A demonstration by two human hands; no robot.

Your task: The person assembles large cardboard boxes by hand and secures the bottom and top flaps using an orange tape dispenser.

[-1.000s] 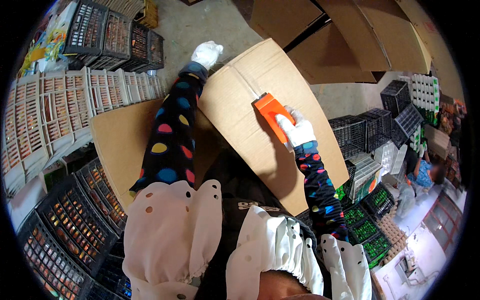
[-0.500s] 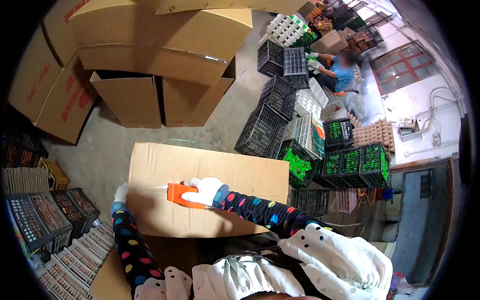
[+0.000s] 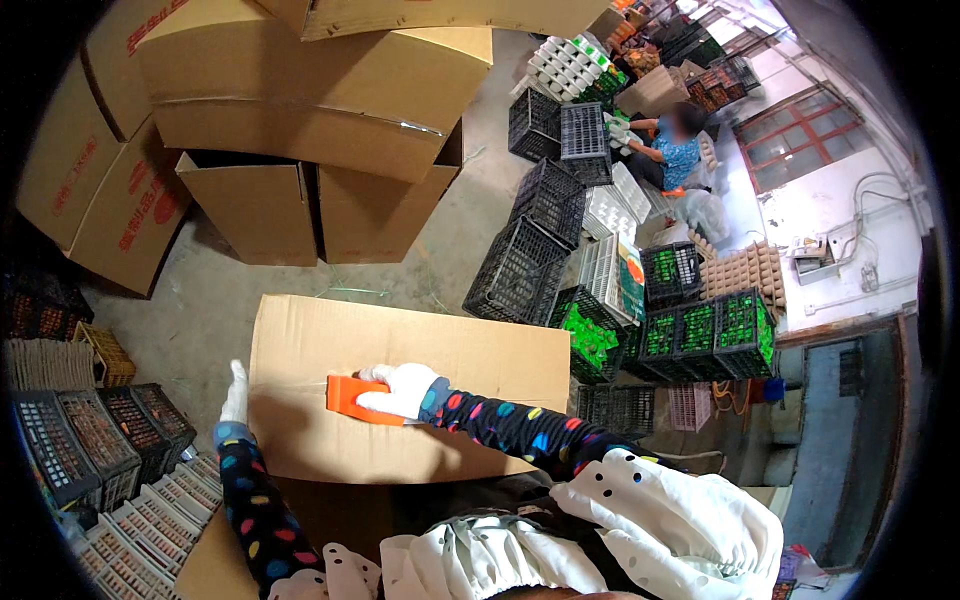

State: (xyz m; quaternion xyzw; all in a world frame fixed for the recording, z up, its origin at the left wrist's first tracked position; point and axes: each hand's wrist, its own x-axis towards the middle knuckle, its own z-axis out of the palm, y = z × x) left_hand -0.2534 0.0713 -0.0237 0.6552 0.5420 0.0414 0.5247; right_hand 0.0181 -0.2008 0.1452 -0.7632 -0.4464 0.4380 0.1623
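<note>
Hands in white gloves work on a closed cardboard box (image 3: 400, 400) lying low in front of the person. The right hand (image 3: 400, 390) grasps an orange tape dispenser (image 3: 350, 397), pressed flat on the box's top near its left end. The left hand (image 3: 236, 392) rests open against the box's left edge, holding nothing. Larger stacked cartons (image 3: 300, 110) stand beyond, black plastic crates (image 3: 530, 250) to the right.
</note>
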